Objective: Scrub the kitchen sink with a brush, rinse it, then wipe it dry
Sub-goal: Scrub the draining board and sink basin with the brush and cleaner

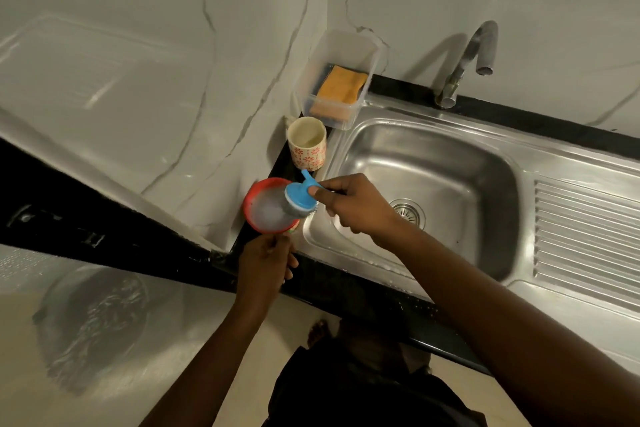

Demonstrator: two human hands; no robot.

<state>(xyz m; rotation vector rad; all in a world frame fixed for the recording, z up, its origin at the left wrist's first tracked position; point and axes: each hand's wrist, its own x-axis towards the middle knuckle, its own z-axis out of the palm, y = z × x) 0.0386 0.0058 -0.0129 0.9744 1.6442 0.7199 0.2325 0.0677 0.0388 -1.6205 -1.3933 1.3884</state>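
— Black tabletop [104, 239], steel sink [450, 163] set into it; where is the brush [297, 196]?
— Just left of the sink, bristles down in a red bowl [252, 191] of foam. The right hand [353, 204] pinches its blue handle; the left hand [265, 260] grips the bowl from below.

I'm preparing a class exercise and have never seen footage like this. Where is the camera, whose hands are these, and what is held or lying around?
There is no machine here: a person wears one camera on the head, looking down, so both arms are their own. The right hand pinches the blue handle of a brush, its scrubbing end in foam inside a red bowl. The left hand holds that bowl from below. Beside them is a steel sink with a tap. Behind the bowl stand a patterned cup and a clear box holding an orange sponge.
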